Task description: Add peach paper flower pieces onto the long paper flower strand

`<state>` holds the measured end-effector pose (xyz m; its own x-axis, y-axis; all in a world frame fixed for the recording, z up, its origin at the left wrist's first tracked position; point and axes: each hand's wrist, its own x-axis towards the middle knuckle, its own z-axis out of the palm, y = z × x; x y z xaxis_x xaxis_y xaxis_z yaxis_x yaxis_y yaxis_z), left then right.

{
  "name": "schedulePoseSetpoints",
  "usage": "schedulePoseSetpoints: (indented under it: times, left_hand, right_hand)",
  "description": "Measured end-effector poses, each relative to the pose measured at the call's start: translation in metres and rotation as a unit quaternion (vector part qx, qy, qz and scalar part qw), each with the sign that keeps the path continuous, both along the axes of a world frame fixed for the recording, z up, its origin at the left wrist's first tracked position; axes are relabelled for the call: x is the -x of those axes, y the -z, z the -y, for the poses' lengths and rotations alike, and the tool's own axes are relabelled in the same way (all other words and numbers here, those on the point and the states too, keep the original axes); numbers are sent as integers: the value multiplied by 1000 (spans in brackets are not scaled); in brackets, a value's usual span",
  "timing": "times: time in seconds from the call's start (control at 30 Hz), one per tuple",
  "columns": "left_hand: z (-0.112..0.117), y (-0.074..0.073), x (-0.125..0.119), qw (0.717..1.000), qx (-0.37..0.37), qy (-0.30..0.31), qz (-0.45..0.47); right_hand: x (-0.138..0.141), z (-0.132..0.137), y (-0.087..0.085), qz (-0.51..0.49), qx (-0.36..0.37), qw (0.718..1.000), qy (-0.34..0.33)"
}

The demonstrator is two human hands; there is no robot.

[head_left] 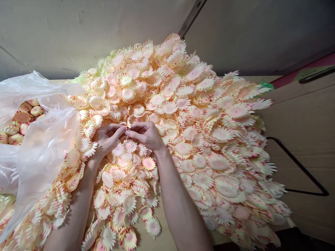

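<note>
Small flower piece (125, 129) pinched between my fingertips, mid-pile, toward desk's far-left part. My left hand (106, 139) grip closed on it, thumb and forefinger. My right hand (146, 134) grip closed on same piece from other side. Heap of cream-pink petal discs (209, 139) all around, spilling across desk (300, 122). Clear plastic bag (39, 139) at left edge, discs inside.

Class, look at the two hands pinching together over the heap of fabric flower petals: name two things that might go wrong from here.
1. The heap of flower petals slopes steeply towards its edges; nudging it may send pieces sliding off.
2. The left hand and right hand meet fingertip to fingertip on something too small to make out; it might slip and vanish among identical pieces.
</note>
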<state>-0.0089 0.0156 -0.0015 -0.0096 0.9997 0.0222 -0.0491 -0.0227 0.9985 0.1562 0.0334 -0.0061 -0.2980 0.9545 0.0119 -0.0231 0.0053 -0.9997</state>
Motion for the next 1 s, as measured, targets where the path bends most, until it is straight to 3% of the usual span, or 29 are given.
schedulePoseSetpoints:
  times: [0.37, 0.63, 0.83, 1.0]
  left_hand:
    - [1, -4, 0, 1000, -5, 18, -18]
    - [1, -6, 2, 999, 7, 45, -6]
    - [1, -6, 2, 996, 28, 81, 28]
    - [1, -4, 1, 995, 23, 59, 74]
  right_hand:
    - [-2, -2, 0, -11, -4, 1000, 15]
    - [-3, -3, 3, -29, 3, 999, -17]
    - [-5, -3, 0, -31, 6, 999, -29]
    - [-6, -5, 0, -59, 7, 998, -20]
